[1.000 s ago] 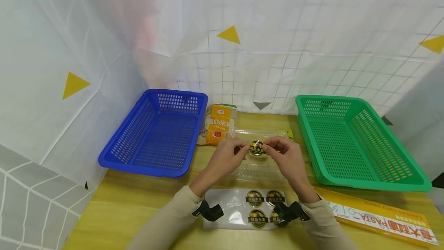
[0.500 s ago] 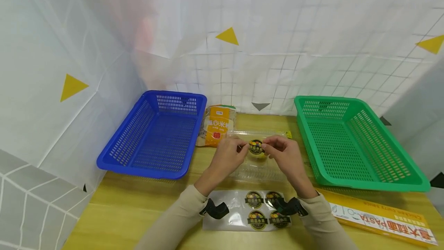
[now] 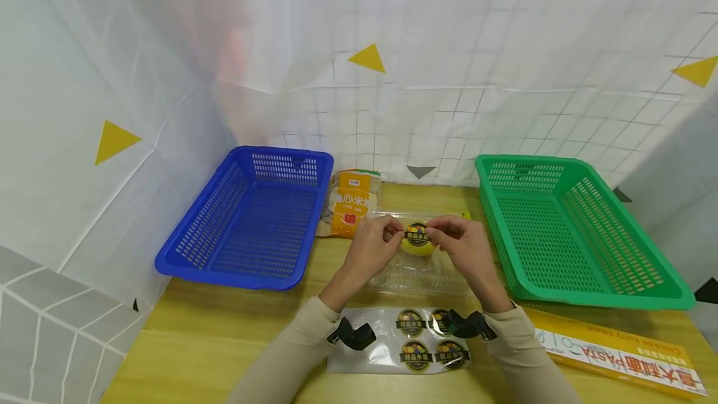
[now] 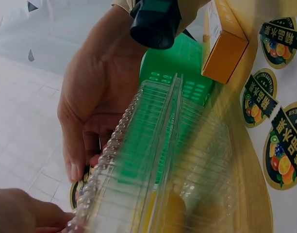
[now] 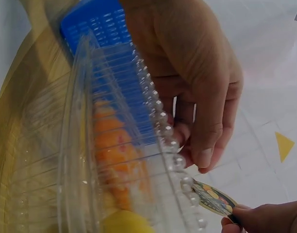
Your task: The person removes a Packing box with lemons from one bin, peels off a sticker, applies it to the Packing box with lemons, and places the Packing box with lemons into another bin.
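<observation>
Both hands hold a round black-and-gold fruit sticker [image 3: 417, 234] by opposite edges over a clear plastic clamshell box [image 3: 417, 282]. My left hand [image 3: 373, 245] pinches its left edge between thumb and finger, my right hand [image 3: 464, 247] the right edge. In the right wrist view the sticker [image 5: 214, 196] lies right at the box's beaded edge, with my left hand [image 5: 192, 73] beyond it. Inside the lidded box is a yellow round fruit [image 4: 168, 213], which shows just below the sticker in the head view.
A sticker sheet [image 3: 364, 354] with several stickers lies in front of the box. A blue basket [image 3: 247, 280] stands left, a green basket [image 3: 606, 299] right. An orange food bag [image 3: 352, 204] lies behind the box, and a pasta box [image 3: 622, 354] at front right.
The sticker has moved slightly up between the pinching fingers, and more of the yellow fruit shows below it. Both forearms have shifted a little to the right.
</observation>
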`<state>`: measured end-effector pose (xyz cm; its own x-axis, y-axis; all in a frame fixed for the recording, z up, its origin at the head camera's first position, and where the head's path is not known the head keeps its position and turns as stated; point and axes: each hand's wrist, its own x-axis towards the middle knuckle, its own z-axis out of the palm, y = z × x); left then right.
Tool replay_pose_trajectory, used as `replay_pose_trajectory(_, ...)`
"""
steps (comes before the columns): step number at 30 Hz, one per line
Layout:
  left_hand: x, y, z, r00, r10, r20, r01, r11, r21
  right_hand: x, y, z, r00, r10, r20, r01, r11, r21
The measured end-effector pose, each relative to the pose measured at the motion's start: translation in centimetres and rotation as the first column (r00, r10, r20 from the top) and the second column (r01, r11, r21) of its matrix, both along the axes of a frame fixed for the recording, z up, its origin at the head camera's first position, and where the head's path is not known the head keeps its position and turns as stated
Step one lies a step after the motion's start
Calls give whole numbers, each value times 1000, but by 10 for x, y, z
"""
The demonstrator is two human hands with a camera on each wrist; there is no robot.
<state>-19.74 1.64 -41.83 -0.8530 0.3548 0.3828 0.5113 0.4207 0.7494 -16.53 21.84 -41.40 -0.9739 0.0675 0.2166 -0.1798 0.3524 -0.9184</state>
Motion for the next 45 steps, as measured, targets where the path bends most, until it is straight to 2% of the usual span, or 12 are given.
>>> replay_pose_trajectory(6, 0, 2, -2, 998, 46, -39, -47, 999, -25, -2, 0, -2, 1000, -3, 6, 3, 1000, 6)
replay_pose_trajectory(10, 0, 3, -4, 997, 45, -58, -48, 997, -53, -3, 0, -4, 1000, 0, -3, 0, 1000, 11)
replay_pose_trajectory(18, -1, 6, -8, 990, 51, -133, -66, 992, -110, -3, -4, -8, 995, -28, -94, 42, 989, 143)
replay_pose_trajectory(26, 1, 7, -9, 976, 75, -202, -116, 973, -202, -3, -7, -11, 995, -47, -90, 68, 966, 248)
replay_pose_trajectory(33, 2, 7, -10, 974, 86, -208, -135, 963, -232, -4, -8, -13, 993, -35, -112, 67, 952, 299)
replay_pose_trajectory(45, 3, 7, -10, 978, 80, -192, -123, 966, -227, -3, -9, -15, 986, -29, -166, 82, 943, 323)
